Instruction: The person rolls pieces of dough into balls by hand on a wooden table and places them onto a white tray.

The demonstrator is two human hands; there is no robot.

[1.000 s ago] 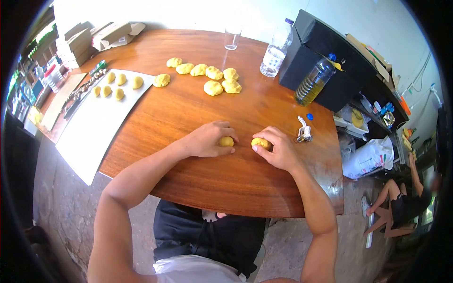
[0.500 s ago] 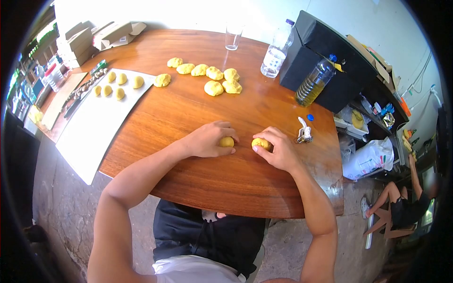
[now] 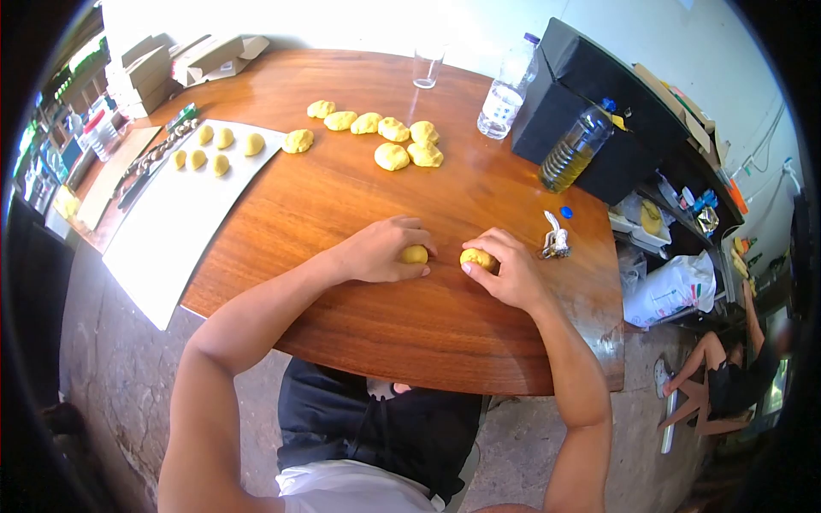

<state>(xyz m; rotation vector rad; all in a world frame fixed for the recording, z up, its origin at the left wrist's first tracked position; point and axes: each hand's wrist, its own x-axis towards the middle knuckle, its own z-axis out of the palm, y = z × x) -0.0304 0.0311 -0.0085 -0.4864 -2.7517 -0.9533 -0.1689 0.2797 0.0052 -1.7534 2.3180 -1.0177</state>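
Note:
My left hand [image 3: 389, 249] curls around a smooth yellow dough ball [image 3: 414, 255] on the wooden table. A second yellow dough ball [image 3: 476, 258], rougher on top, sits under the curved fingers of my right hand [image 3: 505, 267]. The two hands are a short way apart, and the undersides of both balls are hidden. Farther back lie several lumpy yellow dough pieces [image 3: 392, 156] in a loose cluster and row. Several smooth dough balls [image 3: 253, 144] rest at the far end of a white sheet [image 3: 162, 248] to the left.
At the back right stand a clear bottle [image 3: 505, 98], an oil bottle [image 3: 575, 152] and a black box [image 3: 590, 85]. A glass [image 3: 427, 68] is near the wall. A blue cap [image 3: 566, 212] and a banana peel [image 3: 555, 235] lie right. Another person [image 3: 740, 380] sits at far right.
Both hands remain around their dough balls in nearly the same places. The whole view has shifted slightly.

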